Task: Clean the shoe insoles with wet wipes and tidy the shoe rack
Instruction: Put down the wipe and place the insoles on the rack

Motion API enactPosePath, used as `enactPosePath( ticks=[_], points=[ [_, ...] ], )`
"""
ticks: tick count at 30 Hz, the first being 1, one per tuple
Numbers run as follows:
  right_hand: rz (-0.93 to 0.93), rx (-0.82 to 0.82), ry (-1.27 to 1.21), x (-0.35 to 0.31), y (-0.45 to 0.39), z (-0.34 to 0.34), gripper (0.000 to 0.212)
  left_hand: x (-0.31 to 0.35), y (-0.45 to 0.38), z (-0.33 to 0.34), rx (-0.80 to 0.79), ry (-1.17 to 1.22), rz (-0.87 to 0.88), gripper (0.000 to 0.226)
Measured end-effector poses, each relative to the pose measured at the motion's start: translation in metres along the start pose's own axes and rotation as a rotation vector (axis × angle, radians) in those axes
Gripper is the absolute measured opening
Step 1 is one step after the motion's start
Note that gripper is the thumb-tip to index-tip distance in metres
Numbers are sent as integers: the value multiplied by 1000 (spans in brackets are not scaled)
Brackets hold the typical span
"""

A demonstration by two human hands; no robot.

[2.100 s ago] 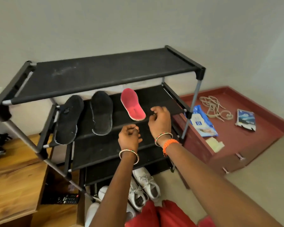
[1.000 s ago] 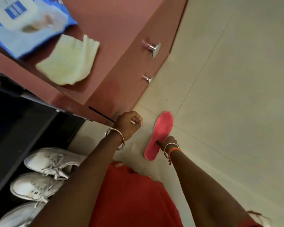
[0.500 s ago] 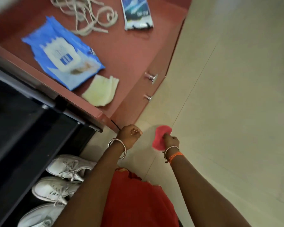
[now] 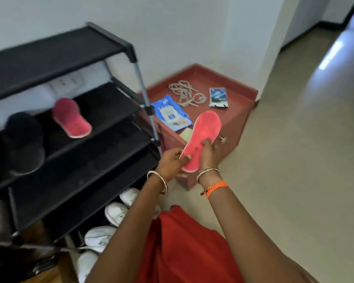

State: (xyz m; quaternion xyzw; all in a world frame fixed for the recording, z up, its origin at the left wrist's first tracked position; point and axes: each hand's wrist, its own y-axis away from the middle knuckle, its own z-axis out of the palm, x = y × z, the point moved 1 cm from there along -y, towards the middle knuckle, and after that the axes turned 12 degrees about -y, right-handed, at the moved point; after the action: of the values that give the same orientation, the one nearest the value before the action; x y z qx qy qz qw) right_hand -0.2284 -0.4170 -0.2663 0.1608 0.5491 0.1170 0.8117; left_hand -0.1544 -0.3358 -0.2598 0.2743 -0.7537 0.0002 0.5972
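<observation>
Matt black cloth shelves on the shoe rack (image 4: pixel 55 58), its metal post (image 4: pixel 145 94) dull grey, glossy plastic wipes pack (image 4: pixel 171 113), smooth polished floor (image 4: pixel 294 160)

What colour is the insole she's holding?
Pink insole, pale edge; head view.
</observation>
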Motion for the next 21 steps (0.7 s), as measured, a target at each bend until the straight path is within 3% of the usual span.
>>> enactPosePath(
  ticks=[5, 8, 11, 16, 21],
  points=[
    [-44, -552, 224, 16, 84, 36, 13, -20, 59, -48, 411, 312, 31, 14],
    [78, -717, 329, 38, 110, 48, 9, -31, 73, -77, 642, 387, 9, 18],
    [126, -764, 273, 43, 117, 59, 18, -33, 78, -97, 706, 393, 3, 14],
    [15, -703, 331, 40, 105, 98, 19, -28, 67, -121, 751, 365, -38, 3],
    [-40, -658, 369, 30, 87, 149, 23, -31, 54, -151, 826, 283, -9, 19]
  ],
)
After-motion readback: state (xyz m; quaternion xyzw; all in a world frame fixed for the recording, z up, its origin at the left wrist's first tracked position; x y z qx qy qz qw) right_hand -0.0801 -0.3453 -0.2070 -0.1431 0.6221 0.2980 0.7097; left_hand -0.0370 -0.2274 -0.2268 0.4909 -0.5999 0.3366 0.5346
